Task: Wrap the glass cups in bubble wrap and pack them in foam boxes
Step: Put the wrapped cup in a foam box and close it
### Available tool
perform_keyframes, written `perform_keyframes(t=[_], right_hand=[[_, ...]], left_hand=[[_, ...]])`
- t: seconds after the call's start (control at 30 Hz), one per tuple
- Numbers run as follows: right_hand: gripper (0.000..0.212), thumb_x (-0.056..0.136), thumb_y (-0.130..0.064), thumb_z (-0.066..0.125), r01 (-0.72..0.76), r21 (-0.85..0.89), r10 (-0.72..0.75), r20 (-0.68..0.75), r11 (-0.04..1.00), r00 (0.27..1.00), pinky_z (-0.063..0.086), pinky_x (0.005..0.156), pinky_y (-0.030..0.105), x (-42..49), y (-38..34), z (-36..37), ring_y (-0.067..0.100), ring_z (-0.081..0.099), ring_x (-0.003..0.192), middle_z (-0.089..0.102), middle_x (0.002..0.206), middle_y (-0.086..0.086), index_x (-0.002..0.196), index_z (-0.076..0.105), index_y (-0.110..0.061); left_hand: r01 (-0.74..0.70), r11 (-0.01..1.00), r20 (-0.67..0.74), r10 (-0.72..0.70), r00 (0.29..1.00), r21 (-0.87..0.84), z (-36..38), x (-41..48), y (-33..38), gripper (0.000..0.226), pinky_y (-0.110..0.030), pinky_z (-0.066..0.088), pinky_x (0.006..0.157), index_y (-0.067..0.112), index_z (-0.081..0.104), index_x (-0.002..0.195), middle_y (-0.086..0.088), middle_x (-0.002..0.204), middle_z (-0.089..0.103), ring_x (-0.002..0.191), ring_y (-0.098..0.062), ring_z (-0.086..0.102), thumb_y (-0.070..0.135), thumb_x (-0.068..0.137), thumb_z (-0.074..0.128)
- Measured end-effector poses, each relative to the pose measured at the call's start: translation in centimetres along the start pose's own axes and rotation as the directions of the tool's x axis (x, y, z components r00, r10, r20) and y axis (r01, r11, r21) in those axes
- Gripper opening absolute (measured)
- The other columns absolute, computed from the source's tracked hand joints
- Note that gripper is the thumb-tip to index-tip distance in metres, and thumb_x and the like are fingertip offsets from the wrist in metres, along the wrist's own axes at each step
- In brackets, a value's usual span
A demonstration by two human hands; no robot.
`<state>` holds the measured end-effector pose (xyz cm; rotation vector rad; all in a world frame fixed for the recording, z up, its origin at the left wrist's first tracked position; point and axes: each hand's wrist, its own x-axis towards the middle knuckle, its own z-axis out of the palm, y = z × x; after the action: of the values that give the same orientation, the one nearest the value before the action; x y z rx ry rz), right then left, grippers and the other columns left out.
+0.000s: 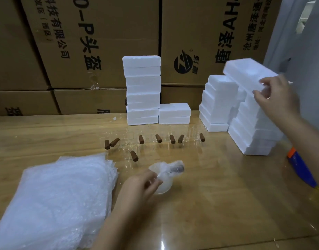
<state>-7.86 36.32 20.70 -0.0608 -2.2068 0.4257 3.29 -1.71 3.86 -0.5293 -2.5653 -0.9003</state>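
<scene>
Head view: bubble-wrapped glass cup with brown handle (166, 175) low over centre of wooden table (218, 204), wrapped handle pointing up-right. Left hand (140, 184) nearer, fingers curled, pinching wrap beside cup body. White rectangular foam box (245, 72) well apart, up-right, above leaning foam stack (254, 136), long axis slanting down-right. Right hand (276, 98) clasps box's near end, fingers curled round edge.

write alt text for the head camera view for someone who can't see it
A person's left hand holds a bubble-wrapped cup on a wooden table while the right hand grips a white foam box over a stack of foam boxes. Unwrapped glass cups with brown handles stand behind, a pile of bubble wrap lies at left.
</scene>
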Motion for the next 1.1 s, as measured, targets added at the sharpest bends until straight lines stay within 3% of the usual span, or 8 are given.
perform_keyframes(t=[0.13, 0.23, 0.4, 0.5, 0.6, 0.77, 0.9, 1.1], right_hand=[[0.03, 0.087, -0.015, 0.063, 0.124, 0.21, -0.137, 0.046, 0.97, 0.99, 0.042, 0.065, 0.032, -5.4, -2.5, 1.6, 0.016, 0.056, 0.072, 0.052, 0.099, -0.007, 0.116, 0.056, -0.018], [0.027, 0.088, -0.014, 0.064, 0.13, 0.323, -0.214, 0.24, 0.937, 0.947, 0.044, 0.064, 0.029, -11.1, -3.8, 3.8, 0.007, 0.055, 0.069, 0.051, 0.095, -0.013, 0.114, 0.059, -0.022], [0.02, 0.09, -0.012, 0.062, 0.17, 0.43, -0.4, 0.529, 0.887, 0.748, 0.038, 0.069, 0.008, -19.2, -5.0, 6.4, -0.013, 0.051, 0.083, 0.058, 0.102, -0.013, 0.109, 0.065, -0.019], [0.019, 0.092, -0.014, 0.059, 0.159, 0.469, -0.447, 0.605, 0.869, 0.659, 0.04, 0.077, 0.014, -21.3, -4.9, 6.9, -0.013, 0.047, 0.094, 0.057, 0.106, -0.017, 0.109, 0.063, -0.02], [0.019, 0.094, -0.015, 0.055, 0.114, 0.451, -0.412, 0.647, 0.885, 0.641, 0.045, 0.081, 0.027, -21.6, -4.6, 6.8, -0.007, 0.048, 0.095, 0.052, 0.106, -0.026, 0.111, 0.06, -0.024], [0.02, 0.096, -0.018, 0.052, 0.142, 0.442, -0.438, 0.693, 0.886, 0.572, 0.042, 0.085, 0.022, -20.9, -4.7, 6.8, -0.009, 0.046, 0.096, 0.048, 0.106, -0.028, 0.114, 0.058, -0.025], [0.02, 0.097, -0.018, 0.051, 0.14, 0.44, -0.438, 0.706, 0.887, 0.557, 0.043, 0.086, 0.022, -20.8, -4.5, 7.0, -0.006, 0.048, 0.097, 0.049, 0.108, -0.027, 0.114, 0.057, -0.026], [0.02, 0.096, -0.02, 0.051, 0.151, 0.435, -0.442, 0.711, 0.888, 0.547, 0.043, 0.086, 0.022, -20.8, -4.4, 7.2, -0.004, 0.049, 0.096, 0.048, 0.107, -0.029, 0.114, 0.056, -0.028]], left_hand=[[0.018, 0.975, -0.179, -0.058, 0.982, -0.22, -2.4, 1.1, 1.2, 0.031, -0.007, 0.038, 0.058, 0.042, 0.052, 0.068, 0.02, 0.067, 0.057, 0.065, 0.001, 0.054, 0.023, 0.083, 0.071], [-0.014, 0.932, -0.282, -0.095, 0.955, -0.363, -4.3, 2.3, 2.2, 0.019, -0.009, 0.035, 0.056, 0.032, 0.055, 0.065, 0.013, 0.066, 0.057, 0.059, -0.003, 0.049, 0.034, 0.081, 0.066], [0.012, 0.894, -0.324, -0.174, 0.93, -0.448, -5.2, 3.8, 2.7, 0.014, -0.019, 0.041, 0.059, 0.026, 0.061, 0.071, 0.0, 0.067, 0.061, 0.063, -0.016, 0.056, 0.034, 0.083, 0.066], [0.077, 0.876, -0.248, -0.218, 0.944, -0.476, -4.1, 4.5, 2.4, 0.015, -0.023, 0.045, 0.06, 0.029, 0.061, 0.07, 0.008, 0.063, 0.063, 0.061, -0.01, 0.059, 0.031, 0.084, 0.067], [0.141, 0.914, -0.14, -0.207, 0.968, -0.381, -2.2, 4.9, 1.7, 0.017, -0.019, 0.045, 0.059, 0.03, 0.06, 0.069, 0.01, 0.065, 0.065, 0.062, -0.003, 0.061, 0.033, 0.086, 0.066], [0.138, 0.984, -0.037, -0.142, 0.989, -0.11, 0.9, 4.2, 0.0, 0.015, -0.019, 0.043, 0.062, 0.019, 0.064, 0.079, 0.011, 0.073, 0.06, 0.067, -0.005, 0.056, 0.031, 0.088, 0.064], [0.13, 0.99, -0.022, -0.131, 0.991, -0.048, 1.6, 3.4, -0.9, 0.013, -0.015, 0.036, 0.061, 0.018, 0.066, 0.086, 0.014, 0.076, 0.056, 0.072, -0.002, 0.052, 0.03, 0.089, 0.063], [-0.071, 0.987, 0.043, 0.065, 0.997, 0.145, 1.2, 3.1, -1.0, 0.018, -0.027, 0.04, 0.072, 0.013, 0.068, 0.09, 0.004, 0.087, 0.063, 0.085, -0.015, 0.047, 0.028, 0.093, 0.059]])
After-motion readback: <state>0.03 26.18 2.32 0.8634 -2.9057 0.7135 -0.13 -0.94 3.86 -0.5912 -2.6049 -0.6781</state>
